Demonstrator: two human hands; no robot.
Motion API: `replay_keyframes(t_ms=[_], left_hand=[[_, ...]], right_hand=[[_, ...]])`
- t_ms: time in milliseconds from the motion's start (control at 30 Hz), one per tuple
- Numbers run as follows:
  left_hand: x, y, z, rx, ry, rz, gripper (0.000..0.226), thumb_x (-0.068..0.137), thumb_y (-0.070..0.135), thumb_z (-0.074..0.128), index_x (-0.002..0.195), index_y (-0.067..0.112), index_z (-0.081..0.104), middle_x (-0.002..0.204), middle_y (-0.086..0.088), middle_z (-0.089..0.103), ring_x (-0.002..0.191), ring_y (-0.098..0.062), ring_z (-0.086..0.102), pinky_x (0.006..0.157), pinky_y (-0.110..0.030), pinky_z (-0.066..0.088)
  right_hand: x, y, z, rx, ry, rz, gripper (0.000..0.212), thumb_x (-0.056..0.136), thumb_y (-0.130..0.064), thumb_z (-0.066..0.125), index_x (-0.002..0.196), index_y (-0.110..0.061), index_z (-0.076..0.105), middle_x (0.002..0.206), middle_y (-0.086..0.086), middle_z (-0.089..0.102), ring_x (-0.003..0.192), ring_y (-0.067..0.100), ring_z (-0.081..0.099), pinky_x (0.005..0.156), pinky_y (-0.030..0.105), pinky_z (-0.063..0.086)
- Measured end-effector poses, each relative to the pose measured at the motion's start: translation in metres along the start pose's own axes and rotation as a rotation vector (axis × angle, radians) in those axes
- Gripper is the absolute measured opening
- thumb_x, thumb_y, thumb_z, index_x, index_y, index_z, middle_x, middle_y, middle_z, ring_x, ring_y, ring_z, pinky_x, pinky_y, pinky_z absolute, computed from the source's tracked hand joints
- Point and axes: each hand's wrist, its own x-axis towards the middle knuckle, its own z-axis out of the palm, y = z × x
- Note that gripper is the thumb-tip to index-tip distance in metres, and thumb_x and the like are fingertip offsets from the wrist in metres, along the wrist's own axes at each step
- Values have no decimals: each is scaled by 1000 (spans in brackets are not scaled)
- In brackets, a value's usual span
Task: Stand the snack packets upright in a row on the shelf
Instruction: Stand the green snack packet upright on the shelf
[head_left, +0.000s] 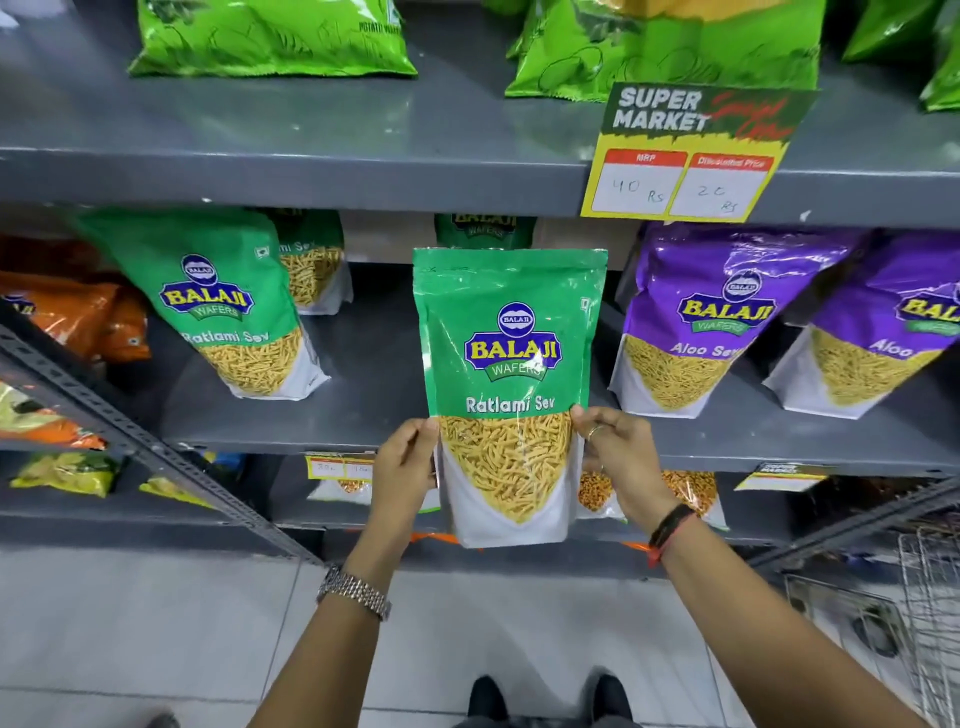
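I hold a green Ratlami Sev packet (511, 374) upright in front of the middle grey shelf (374, 395). My left hand (402, 470) pinches its left edge and my right hand (621, 457) pinches its right edge, both at mid height. On the shelf a second green Ratlami Sev packet (223, 301) stands at the left, leaning back, with a third one (311, 260) behind it. Another green packet (485, 231) peeks out behind the held one. Two purple Aloo Sev packets (696, 322) (883, 332) stand at the right.
A yellow price sign (685, 156) hangs from the upper shelf, which carries bright green bags (270, 36). Orange packets (78, 312) lie at the far left. A slotted metal upright (156, 447) crosses the lower left. A wire basket (924, 613) stands on the floor at the right.
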Motion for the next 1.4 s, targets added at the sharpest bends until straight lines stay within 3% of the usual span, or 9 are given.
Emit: replay_keyframes(t_ms=[133, 300, 600, 700, 800, 867, 1067, 1233, 1400], left_hand=[[4, 0, -5, -23, -2, 14, 24, 89, 38, 51, 84, 19, 63, 96, -31, 62, 82, -29, 58, 78, -59, 52], [35, 18, -2, -11, -41, 46, 22, 90, 39, 48, 76, 29, 62, 80, -13, 57, 82, -27, 56, 85, -52, 52], [104, 13, 22, 74, -81, 80, 25, 92, 31, 44, 68, 33, 52, 83, -12, 59, 84, -24, 57, 93, -57, 48], [98, 12, 25, 98, -159, 72, 9, 92, 24, 49, 87, 31, 52, 88, -5, 59, 91, -20, 55, 92, -44, 48], [94, 3, 22, 135, -367, 66, 52, 76, 16, 71, 121, 22, 46, 114, 0, 63, 109, -14, 57, 97, -31, 47], [92, -2, 23, 197, -390, 84, 75, 65, 18, 80, 129, 24, 42, 124, 2, 61, 115, -11, 55, 99, -30, 45], [105, 7, 23, 309, -211, 139, 72, 65, 12, 80, 128, 19, 44, 128, -4, 62, 117, -17, 55, 102, -38, 46], [124, 10, 15, 348, -171, 131, 71, 66, 10, 79, 127, 20, 43, 128, -5, 61, 122, -24, 54, 103, -44, 46], [139, 9, 11, 353, -152, 175, 74, 66, 12, 79, 129, 20, 42, 129, -5, 61, 122, -23, 54, 102, -42, 46]], right_hand=[[4, -3, 7, 6, -4, -14, 21, 86, -24, 61, 67, -14, 61, 71, 1, 61, 80, 21, 59, 76, 47, 54], [31, -14, 21, 22, 72, -84, 14, 89, -20, 57, 78, -12, 63, 70, -2, 61, 70, 11, 54, 62, 26, 53], [81, -8, 29, -22, 144, -194, 27, 90, -12, 53, 66, -22, 59, 77, 2, 62, 81, 15, 53, 85, 47, 49], [83, 2, 30, -16, 110, -142, 10, 90, -16, 54, 90, -19, 63, 93, 6, 64, 90, 18, 57, 90, 49, 50], [78, 10, 31, 3, 35, 3, 31, 91, -17, 53, 120, -7, 52, 103, 4, 60, 95, 18, 56, 84, 39, 53], [77, 14, 32, 30, 1, 14, 26, 92, -15, 52, 116, -8, 52, 102, 7, 58, 96, 19, 56, 78, 30, 54], [85, 14, 49, 34, -43, -26, 11, 93, -13, 48, 101, -14, 56, 98, 8, 62, 91, 18, 58, 63, 11, 55], [98, 12, 69, 49, -30, -17, 15, 94, -9, 45, 105, -12, 55, 106, 10, 62, 96, 20, 59, 67, 15, 55], [110, 8, 79, 9, -29, -22, 17, 93, -9, 45, 105, -12, 58, 109, 14, 64, 102, 26, 61, 89, 39, 54]])
